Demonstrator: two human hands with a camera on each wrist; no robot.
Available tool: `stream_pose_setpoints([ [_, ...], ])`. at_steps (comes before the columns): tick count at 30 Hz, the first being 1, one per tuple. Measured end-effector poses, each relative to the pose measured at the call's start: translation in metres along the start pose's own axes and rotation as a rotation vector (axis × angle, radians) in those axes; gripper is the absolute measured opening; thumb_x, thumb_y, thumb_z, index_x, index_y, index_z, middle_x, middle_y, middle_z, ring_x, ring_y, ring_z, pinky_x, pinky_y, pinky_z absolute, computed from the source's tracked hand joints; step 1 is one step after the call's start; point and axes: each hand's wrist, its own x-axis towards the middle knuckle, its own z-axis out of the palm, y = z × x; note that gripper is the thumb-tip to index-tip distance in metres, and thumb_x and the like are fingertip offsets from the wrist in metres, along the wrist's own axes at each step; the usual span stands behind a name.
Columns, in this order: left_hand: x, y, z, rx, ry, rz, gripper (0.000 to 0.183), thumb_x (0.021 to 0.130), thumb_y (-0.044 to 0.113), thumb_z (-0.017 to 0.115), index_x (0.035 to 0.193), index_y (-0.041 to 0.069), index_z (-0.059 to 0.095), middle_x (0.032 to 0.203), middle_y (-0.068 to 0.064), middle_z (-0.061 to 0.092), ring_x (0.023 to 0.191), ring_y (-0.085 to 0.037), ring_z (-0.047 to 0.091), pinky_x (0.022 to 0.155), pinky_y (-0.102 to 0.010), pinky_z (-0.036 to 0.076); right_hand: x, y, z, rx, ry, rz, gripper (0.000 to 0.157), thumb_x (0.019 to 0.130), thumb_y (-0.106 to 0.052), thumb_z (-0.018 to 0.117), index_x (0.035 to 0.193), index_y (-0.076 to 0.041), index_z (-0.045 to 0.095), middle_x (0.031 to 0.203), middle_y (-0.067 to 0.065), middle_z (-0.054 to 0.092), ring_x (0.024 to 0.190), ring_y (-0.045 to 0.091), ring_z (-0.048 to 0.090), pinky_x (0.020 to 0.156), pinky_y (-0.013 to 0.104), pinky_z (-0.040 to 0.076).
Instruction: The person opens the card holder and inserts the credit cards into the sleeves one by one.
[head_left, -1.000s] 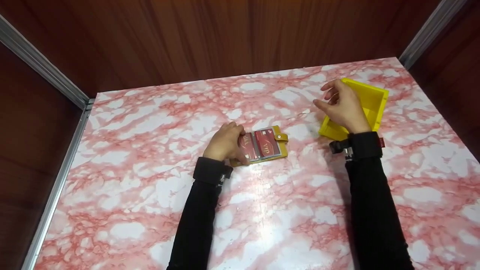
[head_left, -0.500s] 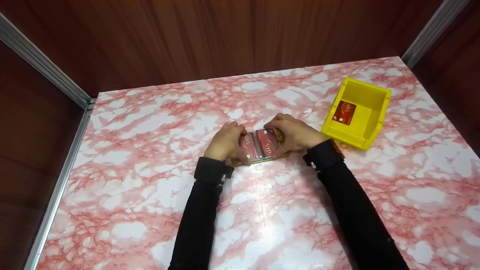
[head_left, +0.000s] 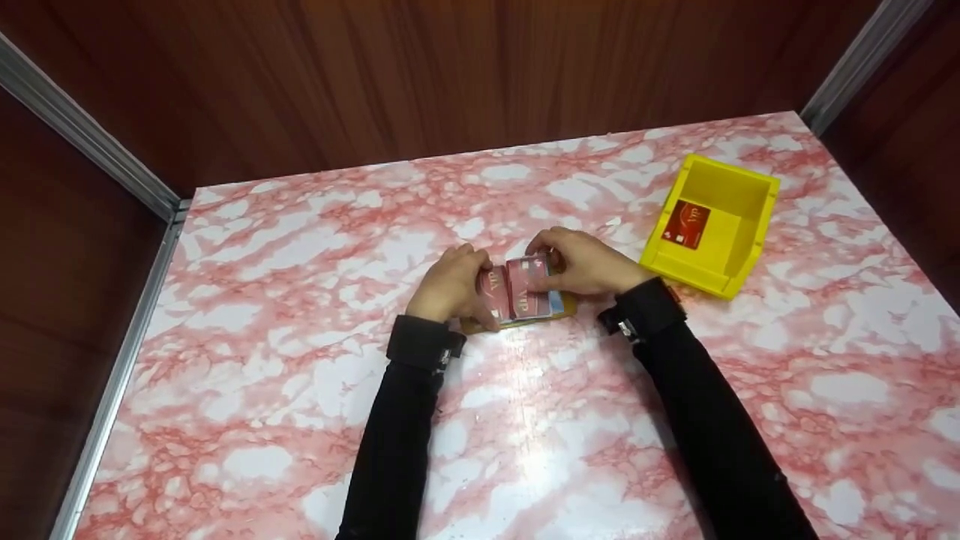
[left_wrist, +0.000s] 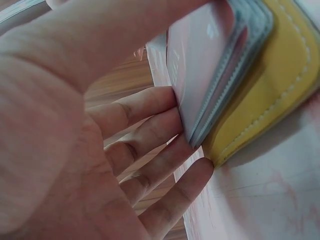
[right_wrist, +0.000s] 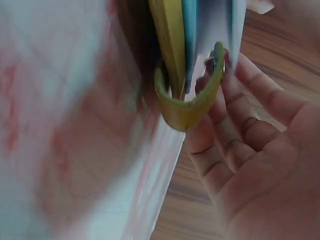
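Note:
A mustard-yellow card holder point(head_left: 568, 306) lies unfolded mid-table, its clear sleeves showing a red VIP card on each side. My left hand point(head_left: 448, 286) grips its left part, thumb at the near edge and fingers at the far edge. In the left wrist view the fingertips meet the stacked sleeves point(left_wrist: 220, 90) and the stitched cover. My right hand point(head_left: 589, 264) pinches the right-hand sleeve page point(head_left: 523, 304), thumb on top; that page stands raised, with light blue showing beneath. The snap strap point(right_wrist: 185, 115) curls up beside the right fingers.
A yellow bin point(head_left: 731, 187) stands to the right of the right hand, with a red VIP card point(head_left: 686, 225) in it. A small white scrap point(head_left: 613, 222) lies beyond the right hand. Brown wood-grain panels point(head_left: 450, 82) border the marbled table.
My right hand has come from over the yellow bin to the card holder and has lifted its right-hand sleeve page leftward. A red card shows in the bin. The left hand stays put.

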Motion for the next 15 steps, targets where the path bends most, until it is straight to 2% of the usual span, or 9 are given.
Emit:
stream_pose_setpoints([
  [5, -0.0003, -0.0006, 0.0006, 0.002, 0.014, 0.014, 0.082, 0.056, 0.024, 0.103, 0.127, 0.007, 0.065, 0.126, -0.009, 0.06, 0.123, -0.029, 0.05, 0.11, -0.039, 0.044, 0.0031, -0.0007, 0.0019, 0.089, 0.072, 0.019, 0.033, 0.096, -0.018, 0.074, 0.126, -0.008, 0.066, 0.088, 0.008, 0.069, 0.075, 0.019, 0.059, 0.071, 0.033, 0.048],
  [10, -0.0005, -0.0027, 0.0002, -0.024, 0.014, 0.025, 0.084, 0.056, 0.024, 0.103, 0.128, 0.006, 0.064, 0.126, -0.01, 0.06, 0.121, -0.029, 0.051, 0.109, -0.04, 0.045, 0.0035, -0.0054, 0.0036, 0.145, 0.142, 0.021, 0.036, 0.097, -0.014, 0.07, 0.132, -0.009, 0.066, 0.081, 0.006, 0.069, 0.069, 0.018, 0.057, 0.064, 0.031, 0.046],
  [13, -0.001, -0.0059, -0.0018, -0.059, 0.001, 0.025, 0.091, 0.057, 0.027, 0.103, 0.134, 0.006, 0.06, 0.13, -0.011, 0.059, 0.125, -0.028, 0.052, 0.111, -0.04, 0.044, 0.0042, -0.0076, 0.0049, 0.22, 0.124, -0.012, 0.044, 0.1, -0.02, 0.069, 0.142, -0.011, 0.06, 0.084, 0.008, 0.073, 0.072, 0.019, 0.063, 0.068, 0.029, 0.049],
  [15, -0.0018, -0.0093, -0.0043, -0.105, -0.028, 0.019, 0.102, 0.058, 0.031, 0.103, 0.145, 0.008, 0.054, 0.136, -0.011, 0.057, 0.13, -0.027, 0.051, 0.114, -0.041, 0.043, 0.0045, -0.0088, 0.006, 0.297, 0.062, -0.038, 0.05, 0.102, -0.023, 0.066, 0.15, -0.014, 0.053, 0.092, 0.01, 0.077, 0.08, 0.022, 0.07, 0.077, 0.031, 0.054],
])
